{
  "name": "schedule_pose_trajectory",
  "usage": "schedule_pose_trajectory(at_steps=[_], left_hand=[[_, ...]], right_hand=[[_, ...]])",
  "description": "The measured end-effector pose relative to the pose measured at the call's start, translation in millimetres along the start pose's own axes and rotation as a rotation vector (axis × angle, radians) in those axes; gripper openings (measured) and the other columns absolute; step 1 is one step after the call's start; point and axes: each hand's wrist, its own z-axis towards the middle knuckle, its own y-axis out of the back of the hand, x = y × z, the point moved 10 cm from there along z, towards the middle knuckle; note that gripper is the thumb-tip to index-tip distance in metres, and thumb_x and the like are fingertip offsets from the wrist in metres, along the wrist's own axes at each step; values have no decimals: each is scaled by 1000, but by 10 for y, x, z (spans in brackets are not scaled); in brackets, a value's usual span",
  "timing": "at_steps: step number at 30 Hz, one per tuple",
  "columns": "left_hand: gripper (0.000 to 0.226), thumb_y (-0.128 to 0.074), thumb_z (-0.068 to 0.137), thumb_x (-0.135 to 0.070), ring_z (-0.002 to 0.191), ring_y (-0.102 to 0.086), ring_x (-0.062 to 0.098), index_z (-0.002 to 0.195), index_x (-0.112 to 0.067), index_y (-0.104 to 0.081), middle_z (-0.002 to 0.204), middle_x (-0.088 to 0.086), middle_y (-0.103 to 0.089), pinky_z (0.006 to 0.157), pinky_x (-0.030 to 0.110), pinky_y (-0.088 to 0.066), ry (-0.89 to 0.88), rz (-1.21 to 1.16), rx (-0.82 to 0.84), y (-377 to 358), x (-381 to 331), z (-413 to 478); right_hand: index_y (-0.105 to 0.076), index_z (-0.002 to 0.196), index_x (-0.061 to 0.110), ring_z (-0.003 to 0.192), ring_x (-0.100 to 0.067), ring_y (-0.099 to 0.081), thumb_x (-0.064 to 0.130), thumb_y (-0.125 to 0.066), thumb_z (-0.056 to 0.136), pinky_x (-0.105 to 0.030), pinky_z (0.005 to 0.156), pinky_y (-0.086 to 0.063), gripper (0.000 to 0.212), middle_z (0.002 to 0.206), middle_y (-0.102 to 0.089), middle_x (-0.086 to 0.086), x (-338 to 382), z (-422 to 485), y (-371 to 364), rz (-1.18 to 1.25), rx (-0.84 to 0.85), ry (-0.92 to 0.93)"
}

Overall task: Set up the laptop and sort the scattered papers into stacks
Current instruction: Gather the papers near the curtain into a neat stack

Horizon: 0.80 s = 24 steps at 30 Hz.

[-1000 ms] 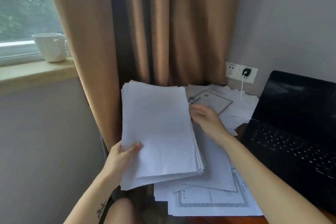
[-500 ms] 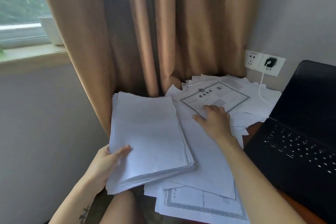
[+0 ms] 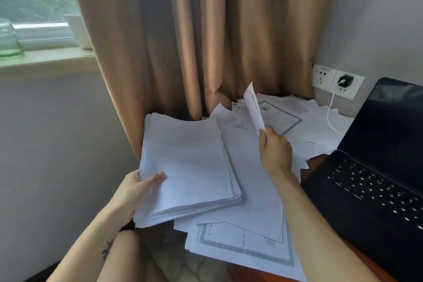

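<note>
My left hand (image 3: 135, 188) grips a thick stack of white papers (image 3: 187, 167) by its near left corner, thumb on top, holding it just above the desk edge. My right hand (image 3: 275, 151) pinches a single sheet (image 3: 253, 107) and holds it lifted on edge above the scattered papers (image 3: 304, 126) at the back of the desk. More loose sheets, one with a printed border (image 3: 242, 247), lie under and in front of the stack. An open black laptop (image 3: 375, 181) with a dark screen stands at the right.
A tan curtain (image 3: 194, 36) hangs right behind the papers. A wall socket (image 3: 338, 81) holds a black plug with a white cable (image 3: 330, 117) trailing over the papers. A white mug (image 3: 80, 30) and a green glass (image 3: 8, 39) stand on the windowsill at the left.
My right hand, which was flat on a bordered sheet in the scattered pile, has picked up one sheet and raised it on edge. The stack in my left hand has stayed about where it was.
</note>
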Motion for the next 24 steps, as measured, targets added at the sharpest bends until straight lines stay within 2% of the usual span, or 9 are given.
schedule_pose_trajectory(at_steps=[4,7,10,13,15,16,18,21,24], left_hand=[[24,-78,93,-23,95,-78,25,114,-12,-74,102,3,-81,101,50,-56,-24,-19,26,5,-65,-57],[25,-76,94,-22,100,-77,27,117,-11,-73,105,4,-81,103,51,-55,0,-54,60,9,-72,-67],[29,-72,98,-23,99,-77,29,123,-8,-70,107,7,-80,96,46,-59,41,-89,97,15,-57,-44],[30,-65,102,-31,95,-78,26,122,-10,-69,106,7,-80,84,38,-60,58,-84,136,41,-66,-27],[33,-56,106,-39,93,-78,23,119,-12,-70,104,5,-81,80,34,-59,70,-81,151,52,-70,-17],[37,-51,107,-44,93,-78,21,118,-14,-70,104,3,-81,80,34,-59,83,-84,152,54,-55,-9],[48,-44,107,-55,98,-78,21,120,-19,-71,106,0,-80,89,37,-58,131,-116,147,67,2,17],[52,-49,101,-63,107,-75,27,123,-22,-71,113,3,-79,104,47,-53,191,-182,164,47,65,37],[35,-67,99,-39,100,-77,29,121,-12,-71,108,6,-80,98,48,-57,111,-121,171,12,18,75]], right_hand=[[-57,82,10,62,-29,-53,29,-49,106,-39,55,-41,31,66,-56,-8,276,-52,-8,249,236,150],[-41,66,20,58,-12,-32,31,-55,104,-28,54,-24,42,61,-33,10,610,-195,-7,434,548,172],[-38,66,16,56,-7,-26,37,-60,101,-21,53,-20,47,63,-25,9,871,-419,-69,484,838,131],[-59,67,18,58,-5,-43,43,-64,97,-19,58,-31,39,62,-45,14,991,-651,-188,436,1087,109],[-77,93,34,90,2,-66,52,-65,91,-17,85,-44,22,92,-72,20,1026,-773,-192,459,1196,40],[-77,107,34,108,2,-65,58,-60,89,-19,99,-41,35,108,-74,18,1007,-775,-180,492,1208,-8],[-76,115,28,119,-1,-61,68,-42,90,-24,109,-33,58,115,-74,13,927,-668,-157,561,1124,-93],[-77,105,26,102,-11,-67,67,-42,95,-33,101,-45,54,103,-76,7,546,-359,-124,533,773,-238],[-62,115,15,94,-17,-59,57,-46,100,-35,84,-48,47,110,-68,-4,135,-265,-71,82,610,-287]])
